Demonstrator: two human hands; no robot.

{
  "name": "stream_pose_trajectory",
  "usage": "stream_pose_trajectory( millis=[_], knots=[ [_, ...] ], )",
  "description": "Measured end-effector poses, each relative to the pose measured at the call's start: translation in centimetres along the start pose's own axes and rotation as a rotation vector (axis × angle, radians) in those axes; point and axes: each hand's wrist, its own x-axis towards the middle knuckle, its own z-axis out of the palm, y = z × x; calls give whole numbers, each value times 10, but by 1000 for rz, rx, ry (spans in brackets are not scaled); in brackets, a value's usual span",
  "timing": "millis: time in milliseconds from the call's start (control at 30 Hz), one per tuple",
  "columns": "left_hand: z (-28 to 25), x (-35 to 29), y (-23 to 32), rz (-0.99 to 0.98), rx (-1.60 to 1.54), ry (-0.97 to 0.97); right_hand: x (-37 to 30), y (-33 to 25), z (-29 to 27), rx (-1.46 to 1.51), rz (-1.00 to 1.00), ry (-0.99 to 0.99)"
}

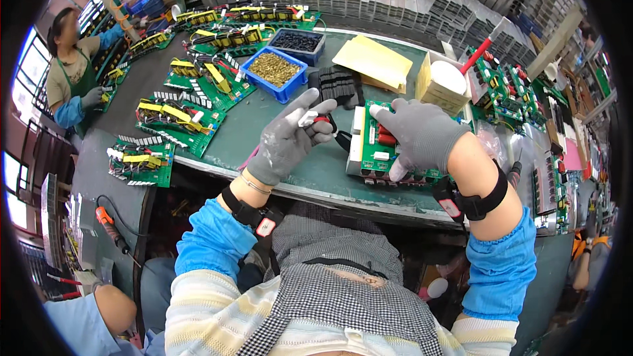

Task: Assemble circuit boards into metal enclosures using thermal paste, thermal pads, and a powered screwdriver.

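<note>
My left hand (290, 140), in a grey glove, is raised over the green bench top, left of a circuit board. Its thumb and fingers curl round a small white and red piece (315, 119); its exact kind cannot be made out. A black loop (343, 138) hangs beside those fingertips. My right hand (422, 135), also gloved in grey, lies over the green circuit board (370, 168), gripping it between thumb and fingers. Red components (385, 135) show between the fingers, and a white strip (355, 138) stands along the board's left side. The palm hides much of the board.
A blue bin of brass-coloured fasteners (283, 90), a bin of black parts (322, 48), yellow sheets (373, 62) and a cardboard box (433, 95) stand beyond. Several populated boards (181, 122) lie left. A co-worker (78, 69) stands at far left; a power screwdriver (109, 224) lies nearer.
</note>
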Motion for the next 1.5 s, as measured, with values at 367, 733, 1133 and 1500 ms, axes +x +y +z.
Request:
stream_pose_trajectory(
  millis=[367,733,1133,1500],
  knots=[
    [38,22,26,571,1847,-294,0,2,3,7,6,6],
    [40,14,14,301,1445,-343,-2,10,11,45,-25,77],
    [87,32,-24,631,1592,126,1,17,16,110,-43,101],
    [95,40,-24,660,1869,139,-2,23,15,114,-82,49]
  ],
)
